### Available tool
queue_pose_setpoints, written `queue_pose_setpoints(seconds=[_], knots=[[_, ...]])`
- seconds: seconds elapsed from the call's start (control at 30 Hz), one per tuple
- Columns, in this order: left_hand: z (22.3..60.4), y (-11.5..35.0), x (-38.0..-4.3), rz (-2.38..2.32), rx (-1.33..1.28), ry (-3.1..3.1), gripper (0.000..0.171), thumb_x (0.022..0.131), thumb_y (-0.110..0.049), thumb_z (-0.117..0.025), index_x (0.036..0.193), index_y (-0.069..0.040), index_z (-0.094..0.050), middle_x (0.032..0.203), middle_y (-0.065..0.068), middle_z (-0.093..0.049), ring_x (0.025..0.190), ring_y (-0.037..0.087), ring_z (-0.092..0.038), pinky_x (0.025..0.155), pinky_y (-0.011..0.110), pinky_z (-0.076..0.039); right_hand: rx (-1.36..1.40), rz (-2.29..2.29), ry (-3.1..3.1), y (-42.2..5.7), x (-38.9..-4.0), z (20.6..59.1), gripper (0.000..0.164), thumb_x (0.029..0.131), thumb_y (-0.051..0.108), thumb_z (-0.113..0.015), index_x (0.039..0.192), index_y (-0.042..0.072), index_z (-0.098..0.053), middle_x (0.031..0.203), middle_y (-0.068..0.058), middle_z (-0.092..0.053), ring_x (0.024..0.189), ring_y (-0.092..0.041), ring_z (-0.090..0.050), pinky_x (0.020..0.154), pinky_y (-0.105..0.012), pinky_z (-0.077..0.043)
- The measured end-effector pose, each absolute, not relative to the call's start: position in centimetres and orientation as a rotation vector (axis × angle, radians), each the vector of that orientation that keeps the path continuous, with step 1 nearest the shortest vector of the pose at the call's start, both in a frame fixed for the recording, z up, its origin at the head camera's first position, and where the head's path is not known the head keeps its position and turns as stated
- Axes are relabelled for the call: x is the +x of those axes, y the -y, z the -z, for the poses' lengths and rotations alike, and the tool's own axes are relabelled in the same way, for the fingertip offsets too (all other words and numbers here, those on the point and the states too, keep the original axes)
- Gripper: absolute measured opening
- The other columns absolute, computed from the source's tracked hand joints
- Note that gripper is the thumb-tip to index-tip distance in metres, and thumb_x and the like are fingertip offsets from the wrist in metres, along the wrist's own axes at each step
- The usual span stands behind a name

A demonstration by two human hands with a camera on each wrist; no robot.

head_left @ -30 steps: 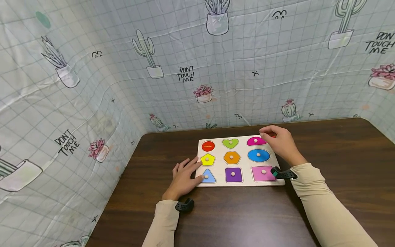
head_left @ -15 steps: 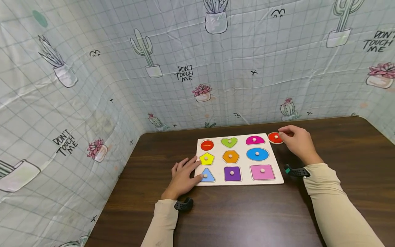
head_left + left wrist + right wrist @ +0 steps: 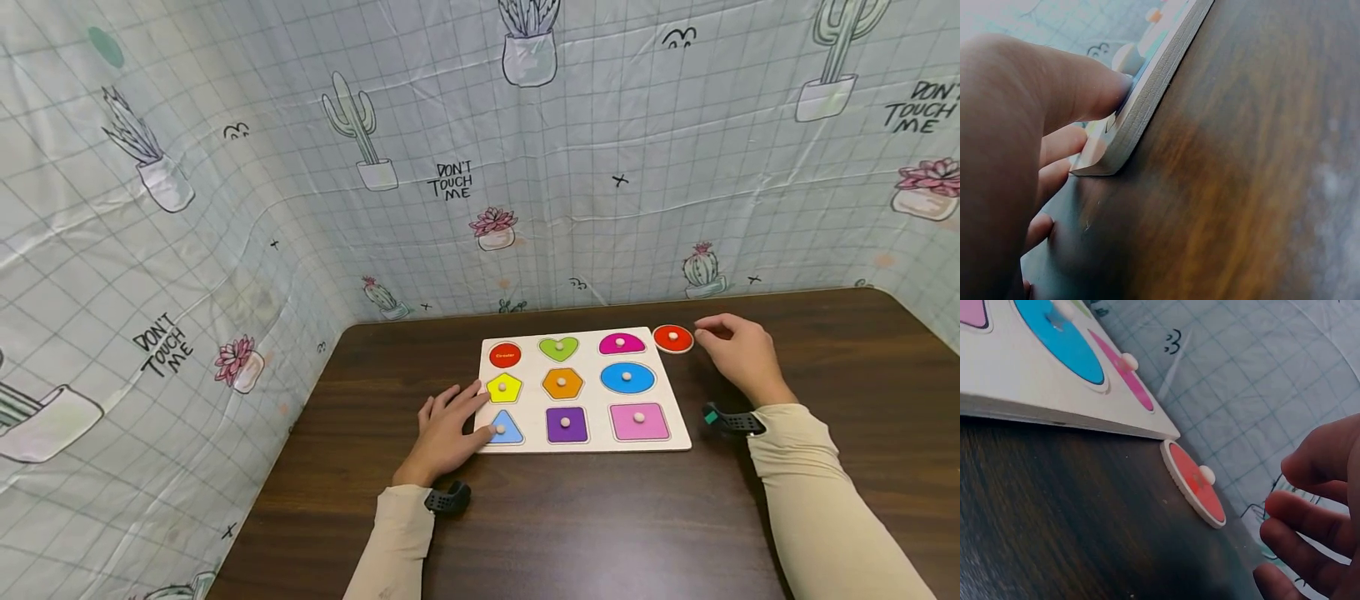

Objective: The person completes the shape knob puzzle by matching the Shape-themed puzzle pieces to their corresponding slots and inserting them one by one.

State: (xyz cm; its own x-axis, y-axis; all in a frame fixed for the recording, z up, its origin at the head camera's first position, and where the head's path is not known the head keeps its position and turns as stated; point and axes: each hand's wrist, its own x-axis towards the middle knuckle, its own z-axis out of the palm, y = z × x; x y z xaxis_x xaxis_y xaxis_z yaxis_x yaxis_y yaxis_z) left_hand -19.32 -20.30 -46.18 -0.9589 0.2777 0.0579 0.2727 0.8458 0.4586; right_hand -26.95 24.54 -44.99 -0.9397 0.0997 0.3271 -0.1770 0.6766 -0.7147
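A white wooden peg puzzle board (image 3: pixel 592 404) lies on the table with knobbed shapes in it, among them a yellow pentagon (image 3: pixel 513 389), a blue oval (image 3: pixel 619 381) and a light blue triangle (image 3: pixel 512 431). Its top left recess (image 3: pixel 505 355) shows bare red with printed lettering. The round red puzzle piece (image 3: pixel 664 340) lies on the table off the board's top right corner, knob up. My left hand (image 3: pixel 444 433) rests on the board's left edge, fingers spread, thumb at the triangle. Just right of the red piece is my right hand (image 3: pixel 742 354), apart from it, fingers loosely bent and holding nothing.
The dark wooden table (image 3: pixel 570 533) runs up to a cloth backdrop (image 3: pixel 585 225) printed with cacti, close behind the board and along the left side. Each wrist wears a black band, such as the left wristband (image 3: pixel 448 498).
My right hand has carried the red round piece rightward off the board's corner, laid it on the table and let go, then drawn back right. My left hand stays in place.
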Motion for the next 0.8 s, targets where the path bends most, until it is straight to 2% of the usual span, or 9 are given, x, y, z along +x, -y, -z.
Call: queue_pose_setpoints(seconds=[0.23,0.47,0.8], knots=[[46.1,20.3,-19.3,-0.742,0.449,-3.006,0.061,0.092,-0.044,-0.058,0.148,-0.023,-0.052,0.16,-0.005,-0.036,0.148,0.03,-0.022,0.115,0.063,-0.004,0.12,-1.152,2.699,-24.6,-27.4,45.6,0.038,0.1,0.029,-0.059,0.123,-0.001,-0.066,0.115,-0.027,-0.064,0.095,-0.037,-0.055,0.075,-0.044,-0.044],[46.2,20.2,-19.4,-0.739,0.455,-3.01,0.061,0.092,-0.045,-0.057,0.148,-0.023,-0.052,0.16,-0.005,-0.035,0.148,0.03,-0.022,0.115,0.062,-0.004,0.128,-1.17,2.793,-24.5,-27.7,46.1,0.044,0.1,0.03,-0.059,0.129,-0.003,-0.061,0.121,-0.029,-0.06,0.096,-0.037,-0.053,0.075,-0.042,-0.045],[46.2,20.4,-19.2,-0.76,0.48,-3.015,0.059,0.093,-0.045,-0.057,0.147,-0.022,-0.054,0.16,-0.004,-0.036,0.148,0.031,-0.023,0.115,0.062,-0.004,0.006,-1.116,2.788,-22.8,-28.2,45.8,0.045,0.099,0.024,-0.059,0.13,-0.007,-0.059,0.122,-0.034,-0.058,0.105,-0.047,-0.053,0.084,-0.058,-0.046]])
